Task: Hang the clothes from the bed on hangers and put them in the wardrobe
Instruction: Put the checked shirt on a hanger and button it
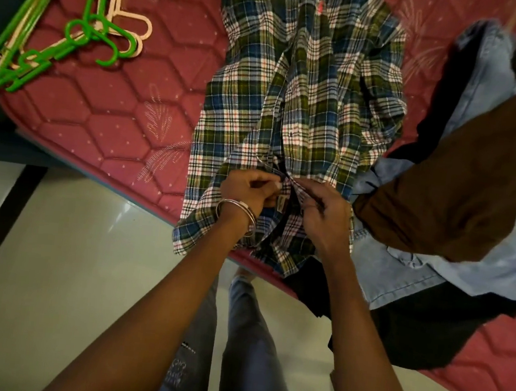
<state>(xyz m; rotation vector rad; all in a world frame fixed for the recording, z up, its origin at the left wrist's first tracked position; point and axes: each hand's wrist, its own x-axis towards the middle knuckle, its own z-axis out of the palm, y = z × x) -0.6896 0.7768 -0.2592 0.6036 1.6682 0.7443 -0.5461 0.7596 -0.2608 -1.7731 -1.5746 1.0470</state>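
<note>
Nearest: my legs in grey-blue jeans (250,347), standing on a pale glossy floor (61,270) short of the plaid shirt.

Plaid shirt (295,103): soft woven cotton, green, blue and white check with thin red lines, laid flat and lengthwise on the mattress, collar end toward me, overhanging the mattress edge.

My left hand (246,191), thin metal bangles (235,213) at the wrist, fingers pinched together on the shirt's collar opening. My right hand (324,216), fingers likewise closed on the opposite edge of that opening.

Right of the shirt: a crumpled heap, brown garment (461,188) over light denim (401,274) and black cloth (420,333).

Under the shirt: mattress (105,122), rose-red, quilted in hexagons.

Far left of the shirt: plastic hangers (85,34), green and peach, hooks curved, stacked loosely.
</note>
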